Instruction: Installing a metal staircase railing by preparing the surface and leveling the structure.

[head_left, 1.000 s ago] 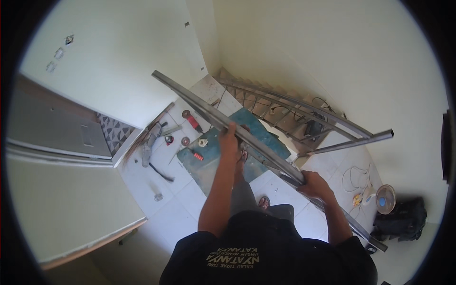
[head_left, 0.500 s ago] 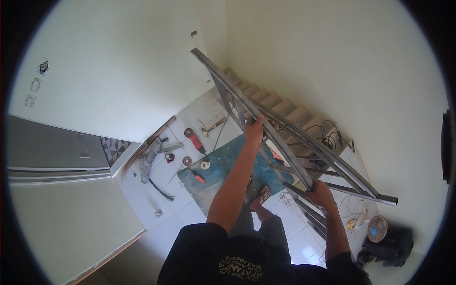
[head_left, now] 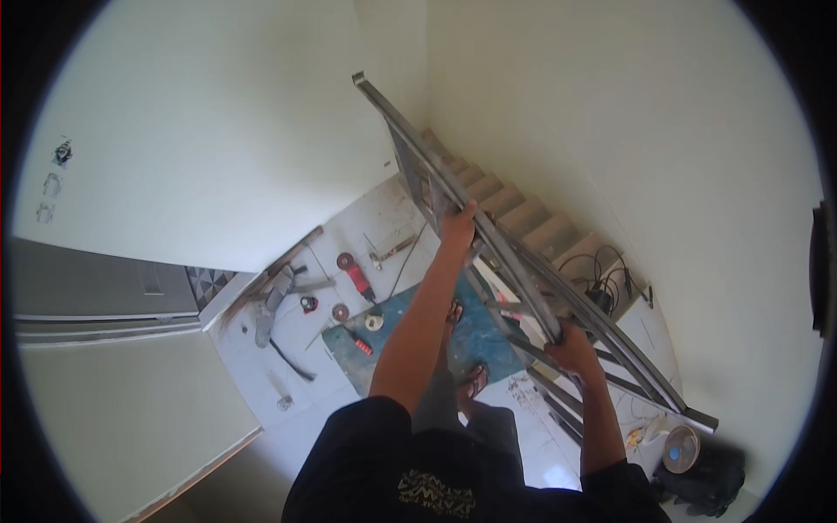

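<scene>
A grey metal frame (head_left: pixel 418 145) of welded square tubes, with long rails and short crosspieces, is held up at a slant in front of me. My left hand (head_left: pixel 459 230) is closed around its nearer long rail, about midway along. Further down toward the right, my right hand (head_left: pixel 575 350) grips the same rail near its lower end. The frame's far rail reaches out right to a square-cut tube end (head_left: pixel 703 421). Part of the frame hides the stairs and floor behind it.
Brown stairs (head_left: pixel 525 220) rise behind the frame, with black cables (head_left: pixel 602 279) at their right. A blue-green board (head_left: pixel 414 305) lies underfoot. Left of it are a red angle grinder (head_left: pixel 358 281), a hammer (head_left: pixel 398 251) and a red-handled tool (head_left: pixel 363 347). A fan (head_left: pixel 681 449) stands at lower right.
The frame has tilted, its right end dropping lower and its rails appearing closer together. Both hands keep their grip. My feet have shifted on the board, and the view has turned slightly.
</scene>
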### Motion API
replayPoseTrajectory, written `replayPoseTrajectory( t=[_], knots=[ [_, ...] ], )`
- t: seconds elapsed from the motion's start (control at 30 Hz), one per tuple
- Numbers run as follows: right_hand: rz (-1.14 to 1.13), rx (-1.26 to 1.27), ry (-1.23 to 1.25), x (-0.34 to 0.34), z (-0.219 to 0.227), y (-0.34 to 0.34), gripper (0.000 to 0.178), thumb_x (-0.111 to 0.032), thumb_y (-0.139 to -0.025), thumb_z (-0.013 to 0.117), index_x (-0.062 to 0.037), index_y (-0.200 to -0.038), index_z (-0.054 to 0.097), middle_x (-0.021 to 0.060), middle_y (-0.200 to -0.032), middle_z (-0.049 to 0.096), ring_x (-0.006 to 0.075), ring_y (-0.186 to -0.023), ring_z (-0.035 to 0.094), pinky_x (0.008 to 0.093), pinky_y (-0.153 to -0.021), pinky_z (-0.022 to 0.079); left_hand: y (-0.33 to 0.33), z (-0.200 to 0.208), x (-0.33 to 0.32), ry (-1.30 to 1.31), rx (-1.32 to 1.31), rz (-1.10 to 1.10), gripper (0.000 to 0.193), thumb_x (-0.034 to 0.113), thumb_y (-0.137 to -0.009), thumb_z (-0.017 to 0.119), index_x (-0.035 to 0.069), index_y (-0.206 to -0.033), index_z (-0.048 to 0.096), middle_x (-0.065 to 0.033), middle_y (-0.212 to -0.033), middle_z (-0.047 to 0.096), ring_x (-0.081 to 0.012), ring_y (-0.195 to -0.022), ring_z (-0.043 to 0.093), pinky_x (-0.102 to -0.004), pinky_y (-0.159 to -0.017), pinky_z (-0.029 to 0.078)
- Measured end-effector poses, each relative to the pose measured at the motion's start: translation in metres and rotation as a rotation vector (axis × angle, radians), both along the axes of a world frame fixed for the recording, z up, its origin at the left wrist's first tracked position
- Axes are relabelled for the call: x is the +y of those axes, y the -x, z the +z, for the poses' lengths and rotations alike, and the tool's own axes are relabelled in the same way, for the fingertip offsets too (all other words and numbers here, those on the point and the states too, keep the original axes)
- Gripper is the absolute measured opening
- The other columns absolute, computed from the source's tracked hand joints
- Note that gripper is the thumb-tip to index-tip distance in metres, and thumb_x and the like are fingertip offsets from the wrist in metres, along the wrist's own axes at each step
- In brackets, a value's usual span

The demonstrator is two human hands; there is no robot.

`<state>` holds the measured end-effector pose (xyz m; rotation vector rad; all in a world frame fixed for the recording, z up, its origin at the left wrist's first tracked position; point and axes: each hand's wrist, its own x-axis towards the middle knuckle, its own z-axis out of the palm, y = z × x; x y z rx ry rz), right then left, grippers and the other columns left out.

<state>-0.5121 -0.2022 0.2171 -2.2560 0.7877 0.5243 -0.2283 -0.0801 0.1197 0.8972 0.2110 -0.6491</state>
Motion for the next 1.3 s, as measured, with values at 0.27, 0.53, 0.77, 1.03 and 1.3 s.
replayPoseTrajectory(
  t=[0.27, 0.53, 0.77, 1.03, 1.3],
  knots=[
    [-0.015, -0.008, -0.027, -0.011, -0.010, -0.056, 0.039, -0.016, -0.064, 0.064, 0.0020, -0.099, 0.061, 0.0238, -0.076, 0.063, 0.0355, -0.074, 0.064, 0.0400, -0.070, 0.048, -0.039, 0.007, -0.002, -0.079, 0.040, 0.011, 0.018, 0.019, -0.094, 0.052, 0.001, -0.092, 0.049, -0.0138, -0.075, 0.061, -0.0272, -0.065, 0.063, -0.0385, -0.057, 0.052],
    [-0.021, 0.034, -0.030, -0.013, -0.017, -0.071, 0.039, -0.015, -0.064, 0.064, 0.0033, -0.098, 0.062, 0.0242, -0.078, 0.064, 0.0346, -0.072, 0.065, 0.0394, -0.070, 0.049, -0.058, -0.001, -0.002, -0.049, 0.042, 0.009, 0.018, 0.019, -0.093, 0.052, 0.001, -0.092, 0.048, -0.0146, -0.075, 0.061, -0.0277, -0.065, 0.063, -0.0398, -0.057, 0.053],
    [-0.034, 0.059, -0.062, -0.013, -0.020, -0.078, 0.033, -0.016, -0.063, 0.065, 0.0055, -0.088, 0.063, 0.0264, -0.075, 0.063, 0.0384, -0.073, 0.065, 0.0414, -0.069, 0.050, -0.058, -0.016, -0.005, -0.087, 0.022, -0.004, 0.019, 0.019, -0.093, 0.053, 0.000, -0.093, 0.048, -0.0153, -0.076, 0.062, -0.0283, -0.066, 0.063, -0.0405, -0.058, 0.054],
    [-0.034, 0.037, -0.077, -0.017, -0.029, -0.078, 0.033, -0.015, -0.064, 0.064, 0.0047, -0.091, 0.062, 0.0240, -0.072, 0.062, 0.0343, -0.068, 0.064, 0.0399, -0.066, 0.049, -0.061, -0.013, -0.005, -0.062, 0.045, 0.004, 0.021, 0.020, -0.093, 0.053, 0.000, -0.095, 0.047, -0.0149, -0.077, 0.061, -0.0278, -0.066, 0.063, -0.0407, -0.057, 0.053],
    [-0.013, 0.000, -0.059, -0.017, -0.041, -0.078, 0.031, -0.014, -0.065, 0.062, 0.0036, -0.090, 0.061, 0.0218, -0.068, 0.061, 0.0308, -0.064, 0.064, 0.0394, -0.063, 0.047, -0.062, -0.018, -0.005, -0.076, 0.024, -0.006, 0.022, 0.021, -0.093, 0.054, 0.001, -0.096, 0.046, -0.0136, -0.077, 0.061, -0.0267, -0.066, 0.063, -0.0397, -0.055, 0.053]
  ],
)
